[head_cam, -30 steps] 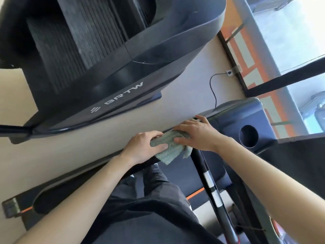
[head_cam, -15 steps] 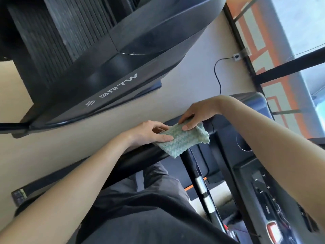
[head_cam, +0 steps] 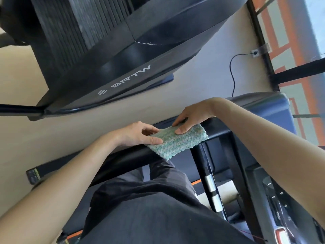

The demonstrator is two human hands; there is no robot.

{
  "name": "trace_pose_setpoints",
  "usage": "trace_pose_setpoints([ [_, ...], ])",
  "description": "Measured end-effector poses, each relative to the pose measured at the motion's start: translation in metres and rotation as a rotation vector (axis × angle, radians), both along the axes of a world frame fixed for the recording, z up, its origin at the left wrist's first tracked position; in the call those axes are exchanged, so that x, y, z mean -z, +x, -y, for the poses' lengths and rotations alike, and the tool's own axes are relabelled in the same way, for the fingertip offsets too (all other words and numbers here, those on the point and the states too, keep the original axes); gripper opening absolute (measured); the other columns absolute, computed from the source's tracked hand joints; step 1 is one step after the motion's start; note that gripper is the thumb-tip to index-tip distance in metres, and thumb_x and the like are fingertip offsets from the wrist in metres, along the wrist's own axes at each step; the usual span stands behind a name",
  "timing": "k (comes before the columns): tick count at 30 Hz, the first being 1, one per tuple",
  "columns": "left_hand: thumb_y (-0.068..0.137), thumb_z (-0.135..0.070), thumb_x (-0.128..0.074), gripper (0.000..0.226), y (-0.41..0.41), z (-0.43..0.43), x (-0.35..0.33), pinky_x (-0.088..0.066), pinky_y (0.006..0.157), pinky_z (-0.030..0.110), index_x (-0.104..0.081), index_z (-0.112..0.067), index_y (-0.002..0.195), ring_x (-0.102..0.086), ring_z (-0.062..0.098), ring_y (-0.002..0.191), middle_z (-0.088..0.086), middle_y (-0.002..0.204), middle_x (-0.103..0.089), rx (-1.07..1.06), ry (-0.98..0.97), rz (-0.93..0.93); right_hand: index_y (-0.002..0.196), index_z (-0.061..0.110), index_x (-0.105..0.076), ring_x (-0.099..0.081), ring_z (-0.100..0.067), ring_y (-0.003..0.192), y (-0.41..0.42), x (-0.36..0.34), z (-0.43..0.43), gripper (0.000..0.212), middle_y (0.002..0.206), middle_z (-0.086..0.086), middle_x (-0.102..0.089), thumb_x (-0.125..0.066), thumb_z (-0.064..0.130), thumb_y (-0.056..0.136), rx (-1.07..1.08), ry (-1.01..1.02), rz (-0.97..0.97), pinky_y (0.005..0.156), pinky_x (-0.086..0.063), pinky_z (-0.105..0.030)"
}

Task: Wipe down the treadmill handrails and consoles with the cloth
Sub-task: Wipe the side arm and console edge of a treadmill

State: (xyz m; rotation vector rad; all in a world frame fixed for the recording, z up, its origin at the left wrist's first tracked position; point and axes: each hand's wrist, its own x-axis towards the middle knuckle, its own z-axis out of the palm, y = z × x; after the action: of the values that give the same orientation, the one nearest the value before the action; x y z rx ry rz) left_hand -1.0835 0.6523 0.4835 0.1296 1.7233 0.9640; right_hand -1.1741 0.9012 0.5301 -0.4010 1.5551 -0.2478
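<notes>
A green cloth (head_cam: 177, 142) lies spread over the black treadmill handrail (head_cam: 130, 154), which runs from lower left to upper right. My left hand (head_cam: 139, 135) pinches the cloth's left edge between thumb and fingers. My right hand (head_cam: 191, 118) pinches its far edge, thumb on top of the cloth. The cloth's lower corner hangs off the rail. The treadmill console (head_cam: 288, 208) with buttons shows at the lower right, partly hidden by my right forearm.
A second black machine marked BRTW (head_cam: 123, 50) stands across the beige floor (head_cam: 193, 81). A black cable (head_cam: 233, 74) runs to a wall socket (head_cam: 255, 53). A black upright with silver bands (head_cam: 209, 184) stands below the rail. My dark trousers fill the bottom.
The cloth has gone from bunched under both hands to spread flat over the rail. My right hand lifted from pressing on it to pinching its far edge.
</notes>
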Motion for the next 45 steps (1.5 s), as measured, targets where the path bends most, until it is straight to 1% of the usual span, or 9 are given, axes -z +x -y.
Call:
trace_pose_setpoints([
  [6,0.066,-0.075,-0.075,0.082,0.032,0.058,-0.007,-0.042,0.108,0.028,-0.062,-0.036,0.136,-0.057,-0.001,0.118,-0.023,0.128,-0.064,-0.044,-0.072,0.018,0.139,0.043,-0.056,-0.051,-0.013,0.122,0.022,0.007,0.061,0.071,0.131,0.015,-0.062,-0.057,0.079,0.077,-0.057,-0.022,0.011,0.112,-0.028,-0.040],
  [10,0.057,-0.089,-0.071,0.084,0.057,0.102,-0.010,-0.047,0.105,0.035,-0.061,-0.048,0.130,-0.059,0.003,0.116,-0.027,0.123,-0.064,-0.077,-0.140,-0.031,0.143,0.035,-0.053,-0.053,-0.007,0.109,0.041,0.007,0.103,0.061,0.129,0.014,-0.057,-0.058,0.065,0.090,-0.055,-0.095,0.034,0.103,-0.032,-0.032],
  [13,0.053,-0.096,-0.067,0.081,0.078,0.133,-0.012,-0.050,0.100,0.039,-0.056,-0.061,0.125,-0.060,0.004,0.112,-0.028,0.122,-0.063,-0.097,-0.182,-0.063,0.142,0.036,-0.053,-0.056,-0.002,0.101,0.055,0.011,0.132,0.065,0.133,0.012,-0.054,-0.062,0.068,0.086,-0.075,-0.137,0.011,0.100,-0.033,-0.032],
  [19,0.059,-0.092,-0.066,0.068,0.108,0.180,-0.023,-0.051,0.092,0.033,-0.050,-0.071,0.122,-0.059,0.003,0.109,-0.028,0.121,-0.064,-0.128,-0.234,-0.130,0.140,0.045,-0.052,-0.048,-0.010,0.122,0.076,0.026,0.176,0.072,0.136,0.018,-0.052,-0.069,0.073,0.077,-0.069,-0.202,-0.009,0.110,-0.036,-0.039],
  [25,0.060,-0.089,-0.068,0.075,0.135,0.225,-0.021,-0.047,0.101,0.035,-0.053,-0.060,0.128,-0.053,-0.001,0.118,-0.033,0.128,-0.056,-0.174,-0.253,-0.139,0.140,0.047,-0.051,-0.052,-0.010,0.119,0.096,0.034,0.216,0.071,0.134,0.020,-0.053,-0.072,0.070,0.076,-0.034,-0.253,-0.006,0.109,-0.039,-0.038],
  [31,0.063,-0.067,-0.085,0.064,0.169,0.260,-0.021,-0.048,0.099,0.031,-0.064,-0.049,0.121,-0.055,-0.008,0.113,-0.034,0.119,-0.059,-0.385,-0.233,-0.153,0.143,0.049,-0.046,-0.048,-0.012,0.129,0.117,0.038,0.260,0.076,0.144,0.017,-0.050,-0.073,0.070,0.075,-0.053,-0.296,-0.005,0.114,-0.036,-0.041],
  [35,0.059,-0.067,-0.085,0.068,0.195,0.280,-0.019,-0.047,0.105,0.035,-0.066,-0.047,0.121,-0.057,-0.004,0.118,-0.028,0.124,-0.062,-0.520,-0.242,-0.164,0.147,0.044,-0.043,-0.045,-0.015,0.134,0.127,0.032,0.287,0.079,0.149,0.014,-0.047,-0.069,0.071,0.078,-0.126,-0.313,-0.058,0.112,-0.035,-0.040],
  [40,0.071,-0.029,-0.092,0.060,0.215,0.293,-0.018,-0.045,0.108,0.030,-0.067,-0.038,0.124,-0.062,-0.003,0.115,-0.023,0.121,-0.068,-0.657,-0.210,-0.136,0.151,0.040,-0.039,-0.048,-0.020,0.133,0.146,0.021,0.316,0.083,0.149,0.009,-0.049,-0.060,0.077,0.080,-0.229,-0.334,-0.195,0.110,-0.038,-0.040],
  [45,0.068,-0.028,-0.093,0.063,0.224,0.292,-0.020,-0.048,0.106,0.033,-0.068,-0.035,0.126,-0.063,0.002,0.116,-0.017,0.125,-0.067,-0.659,-0.213,-0.200,0.151,0.036,-0.040,-0.060,-0.023,0.118,0.174,0.012,0.311,0.077,0.129,0.004,-0.066,-0.049,0.077,0.086,-0.293,-0.393,-0.476,0.105,-0.039,-0.043],
])
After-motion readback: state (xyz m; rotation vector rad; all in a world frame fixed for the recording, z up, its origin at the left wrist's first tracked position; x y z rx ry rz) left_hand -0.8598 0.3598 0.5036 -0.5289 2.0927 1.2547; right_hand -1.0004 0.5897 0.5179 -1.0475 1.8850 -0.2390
